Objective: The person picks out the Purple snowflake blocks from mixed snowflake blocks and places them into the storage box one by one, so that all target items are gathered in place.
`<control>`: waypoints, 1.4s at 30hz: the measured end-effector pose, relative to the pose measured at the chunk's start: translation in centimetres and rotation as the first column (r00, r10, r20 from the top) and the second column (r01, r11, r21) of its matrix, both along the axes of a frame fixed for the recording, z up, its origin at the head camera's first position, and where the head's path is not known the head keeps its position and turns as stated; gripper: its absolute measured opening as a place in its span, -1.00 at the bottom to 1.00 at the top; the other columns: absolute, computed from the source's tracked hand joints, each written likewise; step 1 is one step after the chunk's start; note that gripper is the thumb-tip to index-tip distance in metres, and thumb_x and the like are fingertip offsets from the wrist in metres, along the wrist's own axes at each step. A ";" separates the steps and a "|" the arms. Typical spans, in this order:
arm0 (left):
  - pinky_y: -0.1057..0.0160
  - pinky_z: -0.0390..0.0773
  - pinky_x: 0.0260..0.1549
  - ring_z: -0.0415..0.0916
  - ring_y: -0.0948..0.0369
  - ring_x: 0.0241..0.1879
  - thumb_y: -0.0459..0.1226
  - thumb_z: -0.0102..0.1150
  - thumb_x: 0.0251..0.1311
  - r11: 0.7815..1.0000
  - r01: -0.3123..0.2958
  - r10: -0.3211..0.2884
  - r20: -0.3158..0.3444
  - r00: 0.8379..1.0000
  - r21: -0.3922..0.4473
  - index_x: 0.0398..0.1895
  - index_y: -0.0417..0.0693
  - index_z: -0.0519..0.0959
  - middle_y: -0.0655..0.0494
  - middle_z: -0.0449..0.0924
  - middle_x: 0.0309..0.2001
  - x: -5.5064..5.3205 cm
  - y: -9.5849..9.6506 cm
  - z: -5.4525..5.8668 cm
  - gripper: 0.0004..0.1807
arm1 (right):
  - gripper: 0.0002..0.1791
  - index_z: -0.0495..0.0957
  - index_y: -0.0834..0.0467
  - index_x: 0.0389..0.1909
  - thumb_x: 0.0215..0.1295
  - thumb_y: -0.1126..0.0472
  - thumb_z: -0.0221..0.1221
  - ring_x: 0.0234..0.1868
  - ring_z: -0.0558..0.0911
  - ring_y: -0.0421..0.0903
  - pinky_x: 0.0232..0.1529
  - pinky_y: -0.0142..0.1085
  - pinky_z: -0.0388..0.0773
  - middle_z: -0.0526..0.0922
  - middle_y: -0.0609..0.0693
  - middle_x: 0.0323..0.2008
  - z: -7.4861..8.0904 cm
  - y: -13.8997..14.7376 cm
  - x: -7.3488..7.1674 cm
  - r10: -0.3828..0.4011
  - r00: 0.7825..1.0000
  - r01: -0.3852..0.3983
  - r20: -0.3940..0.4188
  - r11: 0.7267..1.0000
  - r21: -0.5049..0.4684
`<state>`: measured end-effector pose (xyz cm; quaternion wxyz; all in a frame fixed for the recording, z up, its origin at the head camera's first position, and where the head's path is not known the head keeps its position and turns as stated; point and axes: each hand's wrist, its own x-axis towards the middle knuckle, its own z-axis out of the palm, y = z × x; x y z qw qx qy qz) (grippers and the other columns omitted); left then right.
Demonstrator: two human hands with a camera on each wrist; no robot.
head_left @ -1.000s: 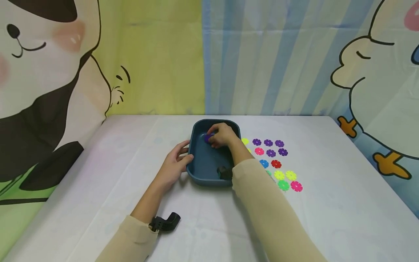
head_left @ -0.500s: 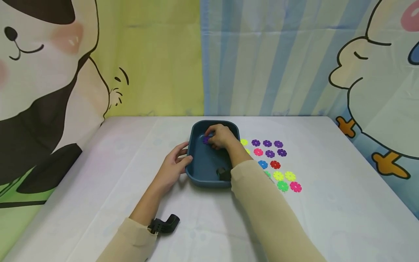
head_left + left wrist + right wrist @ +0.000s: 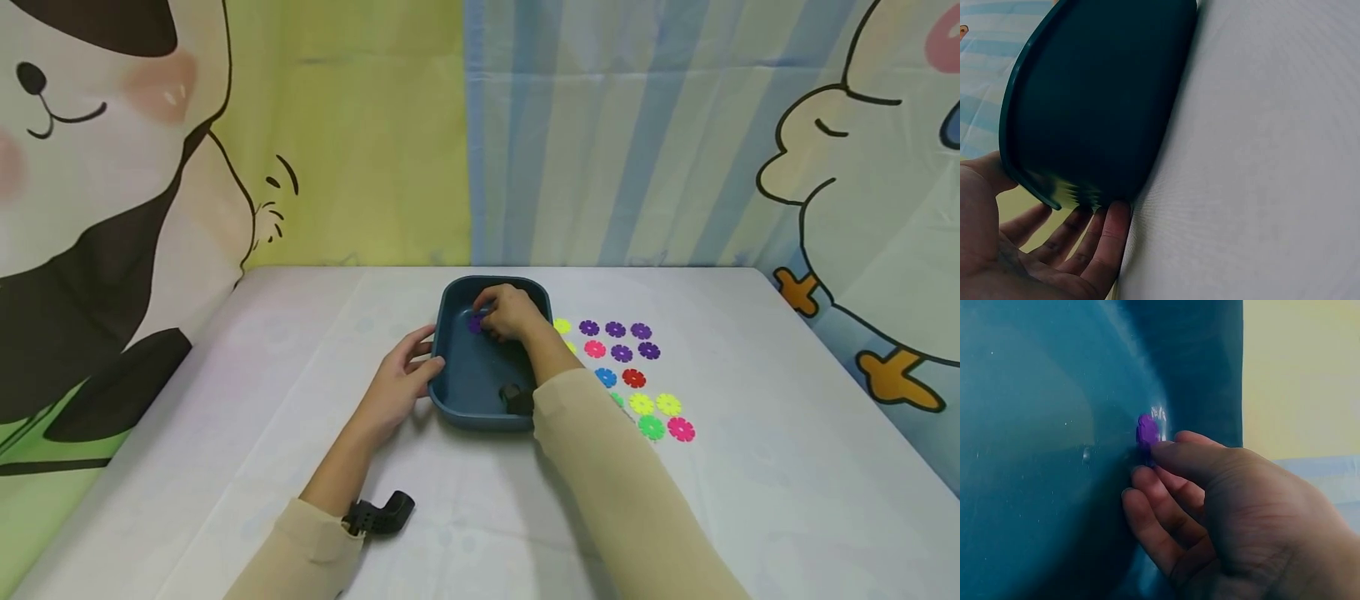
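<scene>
A dark blue rectangular tub [image 3: 480, 421] stands on the white-covered table. The left hand [image 3: 393, 383] holds its left side, thumb at the rim and fingers along the outer wall; in the left wrist view these fingers [image 3: 1113, 234] are spread against the tub's side. Inside the tub, near its far left part, the right hand [image 3: 513, 312] pinches a purple snowflake disc [image 3: 1146, 431] between thumb and index finger. In the head view that purple disc is partly hidden by the fingers. The other fingers of the right hand are loosely bent beneath it.
Several flower-shaped plastic discs lie right of the tub: purple [image 3: 621, 353], pink [image 3: 681, 429], green [image 3: 651, 427], yellow [image 3: 641, 404], red [image 3: 633, 378] and blue [image 3: 605, 377]. The right sleeve [image 3: 630, 467] covers part of this group. A printed curtain [image 3: 360, 167] hangs behind the table.
The purple disc has turned and shifted slightly in the right fingers, low inside the tub. The left hand and the tub keep their places; the head view sways a little.
</scene>
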<state>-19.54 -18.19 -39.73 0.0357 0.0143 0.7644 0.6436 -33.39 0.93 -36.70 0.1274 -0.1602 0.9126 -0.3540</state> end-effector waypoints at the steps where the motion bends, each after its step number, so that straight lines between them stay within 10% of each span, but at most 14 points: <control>1: -0.01 0.68 0.09 0.46 -0.06 0.37 -0.20 0.07 0.53 1.000 -0.001 0.001 0.000 1.000 -0.002 0.59 0.17 0.22 -0.13 0.36 0.45 0.0 0.0 0.0 -0.38 | -0.71 0.67 0.11 0.07 0.39 0.37 0.24 -0.40 0.67 -0.06 -0.37 -0.27 0.69 0.71 0.13 -0.19 0.1 0.0 0.0 0.002 1.000 -0.002 -0.001 1.000 -0.002; 10: 0.01 0.69 0.07 0.46 -0.06 0.37 -0.19 0.07 0.54 1.000 0.007 -0.007 -0.005 1.000 -0.002 0.59 0.19 0.22 -0.12 0.37 0.45 -0.4 0.2 -0.1 -0.39 | -0.68 0.64 0.10 0.12 0.39 0.34 0.22 -0.41 0.70 -0.04 -0.42 -0.27 0.66 0.73 0.14 -0.11 0.6 0.4 -0.2 -0.018 0.998 0.018 -0.066 1.000 -0.003; 15: 0.02 0.69 0.06 0.46 -0.06 0.37 -0.18 0.08 0.53 1.000 0.004 -0.004 -0.004 1.000 0.000 0.59 0.20 0.23 -0.11 0.37 0.44 -0.4 0.2 0.0 -0.38 | -0.69 0.63 0.12 0.14 0.42 0.29 0.23 -0.37 0.71 0.01 -0.39 -0.26 0.67 0.73 0.16 -0.08 1.3 0.4 -0.4 -0.074 0.995 0.062 -0.069 0.984 -0.168; 30: 0.05 0.70 0.05 0.46 -0.11 0.35 -0.24 0.05 0.53 1.000 -0.027 0.026 0.035 0.999 0.014 0.60 0.12 0.21 -0.16 0.35 0.45 0.4 0.2 0.3 -0.38 | -0.66 0.61 0.10 0.20 0.45 0.24 0.24 -0.29 0.72 0.01 -0.16 -0.15 0.75 0.66 0.17 0.04 5.2 0.5 0.8 -0.145 0.968 0.242 0.206 0.762 -0.601; 42: 0.06 0.70 0.05 0.46 -0.10 0.36 -0.24 0.06 0.53 1.000 -0.021 0.021 0.038 0.999 0.010 0.60 0.14 0.22 -0.15 0.35 0.45 0.0 0.2 0.2 -0.38 | -0.63 0.58 0.08 0.25 0.47 0.22 0.22 -0.23 0.71 -0.01 -0.03 -0.03 0.73 0.66 0.17 0.05 6.8 2.1 1.7 -0.086 0.991 0.131 0.107 0.820 -0.557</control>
